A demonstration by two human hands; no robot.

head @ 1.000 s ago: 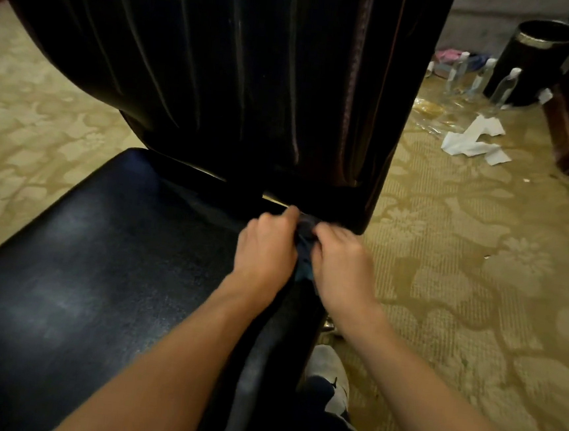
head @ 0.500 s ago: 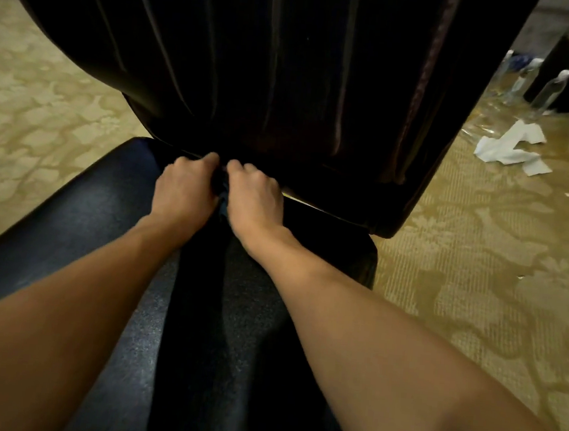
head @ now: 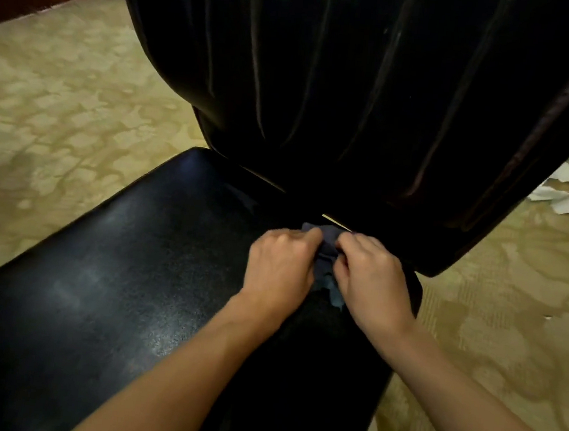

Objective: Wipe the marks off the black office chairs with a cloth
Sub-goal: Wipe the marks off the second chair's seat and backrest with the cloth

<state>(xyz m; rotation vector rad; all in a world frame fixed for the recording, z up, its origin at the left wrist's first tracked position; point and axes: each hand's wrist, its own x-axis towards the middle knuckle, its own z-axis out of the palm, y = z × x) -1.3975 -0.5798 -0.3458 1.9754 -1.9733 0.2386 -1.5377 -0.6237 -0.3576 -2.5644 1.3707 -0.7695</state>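
Both hands, left hand (head: 280,266) and right hand (head: 372,278), grip cloth (head: 328,245) on chair seat (head: 116,269).

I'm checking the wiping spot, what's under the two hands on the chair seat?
A dark blue cloth shows between the left hand and right hand, bunched on the black seat near the backrest. Any marks beneath are covered.

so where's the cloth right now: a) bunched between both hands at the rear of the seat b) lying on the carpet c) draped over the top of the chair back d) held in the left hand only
a: the dark cloth is bunched between the left hand and right hand, at the rear of the black seat beside the chair back.
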